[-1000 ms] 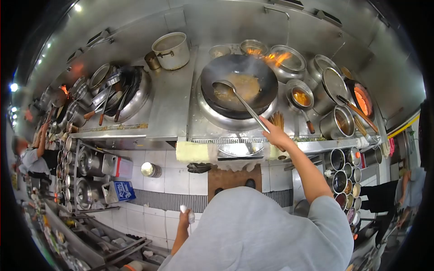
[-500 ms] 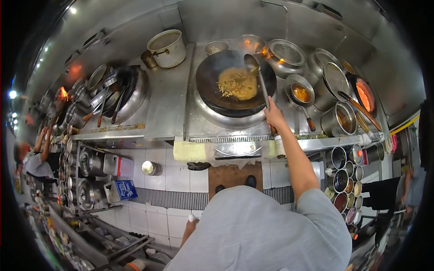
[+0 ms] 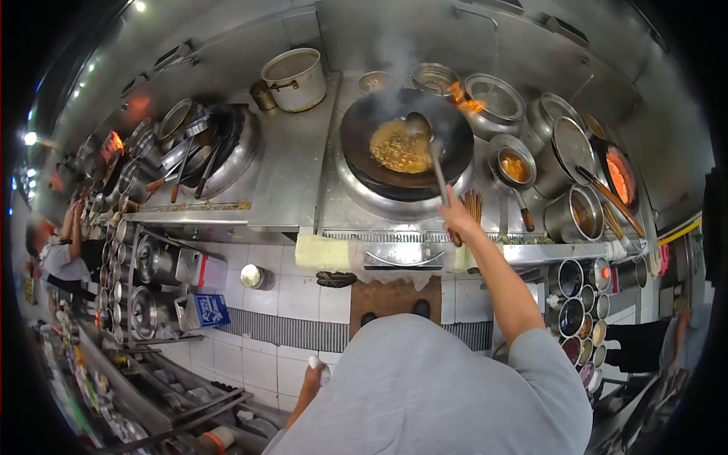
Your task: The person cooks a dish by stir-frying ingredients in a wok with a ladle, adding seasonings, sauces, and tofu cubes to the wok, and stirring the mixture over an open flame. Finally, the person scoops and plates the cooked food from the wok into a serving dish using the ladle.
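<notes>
My right hand [image 3: 458, 214] is closed around the long handle of a ladle [image 3: 437, 171]. The ladle's bowl dips into the upper right edge of the brown, chunky food and liquid [image 3: 400, 147] in a large black wok [image 3: 356, 133]. The wok rests on a round steel burner ring, with steam rising from it. Low beside my body, my left hand [image 3: 312, 377] is closed on a bunched white cloth [image 3: 324, 374], away from the stove. A bamboo brush [image 3: 474, 205] stands just right of my right hand.
Right of the wok are a strainer [image 3: 497, 144] over orange liquid, lidded pots and a steel pot [image 3: 565, 208]. Flames [image 3: 466, 101] flare behind the wok. A tall pot [image 3: 303, 87] stands at the back left. A tin [image 3: 256, 277] is on the floor. Another person [image 3: 64, 254] works far left.
The ladle's bowl has come down from the wok's back rim into the food, and my right hand has moved slightly lower. My left hand shows more, with the cloth. The view has shifted slightly.
</notes>
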`<state>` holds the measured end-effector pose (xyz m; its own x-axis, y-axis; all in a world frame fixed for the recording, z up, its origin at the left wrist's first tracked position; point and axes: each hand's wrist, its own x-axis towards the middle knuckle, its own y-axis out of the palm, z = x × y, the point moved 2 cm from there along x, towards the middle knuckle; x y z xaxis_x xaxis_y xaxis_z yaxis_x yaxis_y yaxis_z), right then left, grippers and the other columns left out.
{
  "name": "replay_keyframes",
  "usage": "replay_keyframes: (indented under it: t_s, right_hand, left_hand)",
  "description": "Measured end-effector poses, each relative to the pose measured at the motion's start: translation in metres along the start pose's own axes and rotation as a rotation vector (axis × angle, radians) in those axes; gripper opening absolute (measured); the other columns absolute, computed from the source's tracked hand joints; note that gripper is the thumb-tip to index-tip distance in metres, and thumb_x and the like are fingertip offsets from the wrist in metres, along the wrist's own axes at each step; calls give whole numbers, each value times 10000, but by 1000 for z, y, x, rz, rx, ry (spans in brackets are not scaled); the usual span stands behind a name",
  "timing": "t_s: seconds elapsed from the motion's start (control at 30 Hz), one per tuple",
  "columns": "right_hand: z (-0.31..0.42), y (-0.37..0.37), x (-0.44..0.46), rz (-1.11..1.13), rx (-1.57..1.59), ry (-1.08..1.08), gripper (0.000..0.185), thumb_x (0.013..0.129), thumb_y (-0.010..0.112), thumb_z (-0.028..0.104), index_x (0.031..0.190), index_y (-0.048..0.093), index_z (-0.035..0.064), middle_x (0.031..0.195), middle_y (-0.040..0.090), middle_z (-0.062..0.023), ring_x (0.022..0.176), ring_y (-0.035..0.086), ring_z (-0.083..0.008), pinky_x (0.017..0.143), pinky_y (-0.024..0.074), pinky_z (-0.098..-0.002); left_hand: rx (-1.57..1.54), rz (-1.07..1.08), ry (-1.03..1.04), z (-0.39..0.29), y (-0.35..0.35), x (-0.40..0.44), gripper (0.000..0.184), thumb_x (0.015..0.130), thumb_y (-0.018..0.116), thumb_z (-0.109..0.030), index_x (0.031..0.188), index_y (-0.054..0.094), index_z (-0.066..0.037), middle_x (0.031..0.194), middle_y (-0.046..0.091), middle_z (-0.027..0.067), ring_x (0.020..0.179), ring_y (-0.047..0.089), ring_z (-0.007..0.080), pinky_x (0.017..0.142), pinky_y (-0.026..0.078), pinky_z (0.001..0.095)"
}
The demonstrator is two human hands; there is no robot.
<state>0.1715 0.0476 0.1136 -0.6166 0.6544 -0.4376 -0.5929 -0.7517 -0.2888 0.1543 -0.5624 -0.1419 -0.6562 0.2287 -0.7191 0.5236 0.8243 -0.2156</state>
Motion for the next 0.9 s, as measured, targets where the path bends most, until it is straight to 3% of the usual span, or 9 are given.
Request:
replay_keyframes:
  t_s: [0.13, 0.23, 0.3, 0.37, 0.43, 0.5, 0.63, 0.77, 0.9]
  right_hand:
    - [9, 21, -13, 469, 1148, 233, 170, 973, 478, 166, 1118, 415, 102, 595, 406, 24, 439, 389, -81, 378, 370, -237]
    - [15, 22, -28, 739, 1493, 246, 201, 997, 466, 205, 831, 447, 93, 576, 410, 44, 417, 391, -40, 354, 318, -198]
    - [25, 30, -51, 483, 1192, 290, 232, 1003, 450, 208, 799, 454, 96, 563, 393, 47, 405, 392, -38, 337, 315, -196]
    - [7, -8, -27, 877, 1096, 285, 147, 994, 471, 209, 900, 458, 96, 621, 421, 25, 410, 396, -39, 337, 329, -211]
    - [18, 6, -22, 714, 1203, 345, 135, 972, 504, 179, 1072, 449, 108, 674, 444, 8, 420, 403, -54, 344, 339, -228]
    - [25, 31, -27, 163, 604, 61, 252, 961, 491, 140, 1204, 431, 114, 654, 430, 9, 420, 394, -75, 349, 338, -252]
    - [31, -13, 5, 166, 233, 14, 647, 934, 497, 85, 1491, 182, 179, 660, 440, -7, 449, 422, -89, 372, 392, -297]
    - [17, -16, 96, -362, -805, -353, 703, 890, 511, 159, 1495, 155, 115, 901, 644, -282, 741, 649, -428, 679, 522, -496]
    - [26, 17, 73, -340, -825, -309, 716, 852, 481, 109, 1493, 163, 88, 948, 620, -353, 876, 615, -504, 816, 486, -519]
  left_hand:
    - [-255, 99, -93, 96, 2, 49, 230, 804, 616, -163, 974, 549, -24, 794, 594, 88, 663, 588, 214, 540, 477, 363]
    - [-240, 82, -53, 70, 9, 40, 249, 799, 626, -167, 987, 552, -22, 809, 604, 90, 692, 602, 225, 562, 492, 368]
    - [-186, 48, -33, 63, 9, 40, 264, 795, 633, -171, 998, 553, -22, 817, 610, 92, 709, 610, 230, 574, 500, 368]
    - [127, 80, 357, 84, 6, 59, 287, 782, 637, -176, 1015, 569, -23, 838, 624, 105, 728, 622, 235, 599, 514, 374]
    - [-54, -9, -90, 38, 7, 26, 300, 773, 641, -198, 1005, 587, -17, 838, 630, 118, 720, 630, 229, 593, 515, 384]
    - [-189, -88, -49, 46, 4, 36, 281, 770, 639, -212, 962, 604, -10, 814, 630, 122, 683, 626, 231, 572, 510, 385]
    - [-296, -41, -4, 67, 1, 47, 263, 768, 634, -208, 943, 607, -13, 788, 627, 119, 660, 620, 241, 545, 500, 378]
    - [-189, -69, -32, 64, -5, 22, 281, 767, 635, -219, 954, 605, -11, 792, 628, 120, 655, 618, 236, 544, 498, 383]
    - [-38, -17, -66, 56, -4, 2, 273, 744, 631, -198, 939, 601, -10, 784, 615, 110, 653, 609, 233, 550, 491, 371]
